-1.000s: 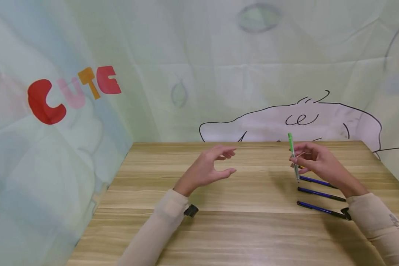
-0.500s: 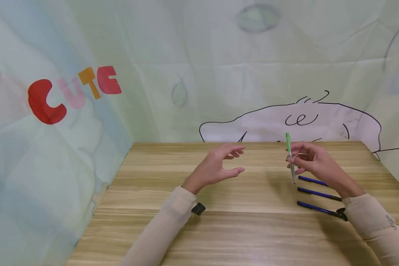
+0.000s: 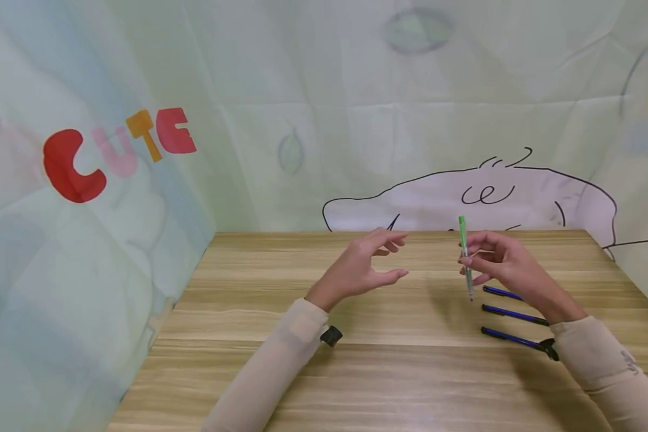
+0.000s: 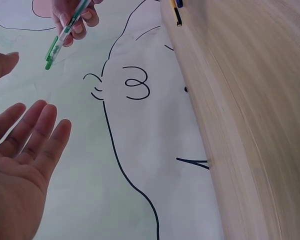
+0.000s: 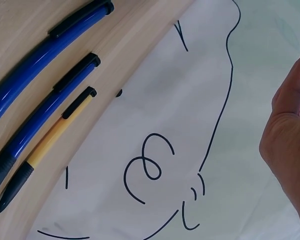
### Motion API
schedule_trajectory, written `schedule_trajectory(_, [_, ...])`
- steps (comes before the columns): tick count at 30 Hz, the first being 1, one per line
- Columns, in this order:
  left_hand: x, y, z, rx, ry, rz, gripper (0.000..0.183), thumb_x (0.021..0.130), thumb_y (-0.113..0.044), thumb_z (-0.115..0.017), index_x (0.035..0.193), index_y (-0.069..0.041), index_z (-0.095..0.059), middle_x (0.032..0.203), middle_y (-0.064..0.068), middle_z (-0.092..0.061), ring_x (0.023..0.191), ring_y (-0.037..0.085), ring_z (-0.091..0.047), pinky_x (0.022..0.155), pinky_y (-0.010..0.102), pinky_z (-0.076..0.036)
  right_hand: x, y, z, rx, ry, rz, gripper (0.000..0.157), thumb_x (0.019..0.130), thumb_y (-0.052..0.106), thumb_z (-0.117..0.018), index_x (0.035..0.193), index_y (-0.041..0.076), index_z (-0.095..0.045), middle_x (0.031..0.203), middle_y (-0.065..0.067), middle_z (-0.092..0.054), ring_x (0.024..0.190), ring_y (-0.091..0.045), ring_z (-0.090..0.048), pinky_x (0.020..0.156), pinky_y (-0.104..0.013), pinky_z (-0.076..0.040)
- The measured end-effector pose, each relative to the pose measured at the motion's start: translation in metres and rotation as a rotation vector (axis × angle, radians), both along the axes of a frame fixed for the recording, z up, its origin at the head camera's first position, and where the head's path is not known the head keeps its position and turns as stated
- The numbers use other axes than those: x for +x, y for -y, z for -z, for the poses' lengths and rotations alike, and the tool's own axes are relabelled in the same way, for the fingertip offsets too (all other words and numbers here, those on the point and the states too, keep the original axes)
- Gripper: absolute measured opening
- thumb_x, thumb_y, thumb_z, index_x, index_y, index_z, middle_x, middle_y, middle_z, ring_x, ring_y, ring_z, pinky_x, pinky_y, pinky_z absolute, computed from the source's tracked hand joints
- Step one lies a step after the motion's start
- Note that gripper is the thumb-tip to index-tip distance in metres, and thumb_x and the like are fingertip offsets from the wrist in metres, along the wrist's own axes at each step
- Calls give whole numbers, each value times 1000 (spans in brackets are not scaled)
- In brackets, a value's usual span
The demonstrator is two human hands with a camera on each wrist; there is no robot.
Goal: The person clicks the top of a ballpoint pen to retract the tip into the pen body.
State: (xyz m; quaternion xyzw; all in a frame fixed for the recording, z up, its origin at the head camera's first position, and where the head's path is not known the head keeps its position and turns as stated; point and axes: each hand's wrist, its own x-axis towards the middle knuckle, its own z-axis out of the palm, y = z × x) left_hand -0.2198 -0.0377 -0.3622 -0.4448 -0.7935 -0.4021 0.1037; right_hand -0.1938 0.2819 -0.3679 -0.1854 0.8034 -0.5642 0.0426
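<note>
In the head view my right hand (image 3: 494,259) pinches a green pen (image 3: 467,258) between thumb and fingers. The pen stands nearly upright above the table, clip end up and tip down. My left hand (image 3: 368,264) hovers to its left, thumb and fingers spread apart with nothing between them, a short gap from the pen. The left wrist view shows the green pen (image 4: 65,37) with its green clip and clear barrel, beyond the open palm of my left hand (image 4: 22,160). In the right wrist view only part of my right hand (image 5: 287,125) shows; the held pen is out of sight.
Several blue pens, including one (image 3: 510,337) nearest the front, lie in a row under my right forearm. A yellow pen (image 5: 52,135) with black clip and grip lies beyond them. The wooden table (image 3: 237,270) meets a printed cloth backdrop (image 3: 259,156) at its far edge.
My left hand has moved right, toward the pen. My right hand has shifted slightly left with the green pen, narrowing the gap between the hands. The blue pens have stayed put.
</note>
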Motion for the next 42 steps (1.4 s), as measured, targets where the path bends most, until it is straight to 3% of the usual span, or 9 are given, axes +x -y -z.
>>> schedule_trajectory(9, [-4,-6,-1,-8,-38,-7,62,87,-22,-82,141,-9,-56,121,2,-64,108,13,-63,97,24,-54,1,6,-3,-21,17,-3,29,100,17,-66,123,4,-55,109,-6,-71,93,-21,-73,71,-44,-64])
schedule_trajectory(24, [-6,-21,-1,-6,-21,-3,72,85,-25,-83,147,-9,-50,129,3,-61,114,14,-60,101,20,-50,3,17,-6,-59,17,-16,29,100,17,-66,123,3,-56,110,-14,-69,94,-24,-73,73,-46,-63])
schedule_trajectory(35, [-9,-32,3,24,-24,8,78,84,-22,-85,149,-7,-44,130,6,-59,118,22,-61,100,23,-52,4,22,-5,-102,2,-57,22,101,12,-64,120,4,-58,108,-15,-68,93,-22,-73,72,-44,-64])
schedule_trajectory(42, [-11,-39,6,56,-32,30,85,82,-20,-86,152,-7,-40,132,8,-57,119,21,-59,101,23,-51,5,25,-4,-118,-4,-62,22,101,10,-62,121,3,-57,107,-10,-68,92,-21,-73,71,-44,-64])
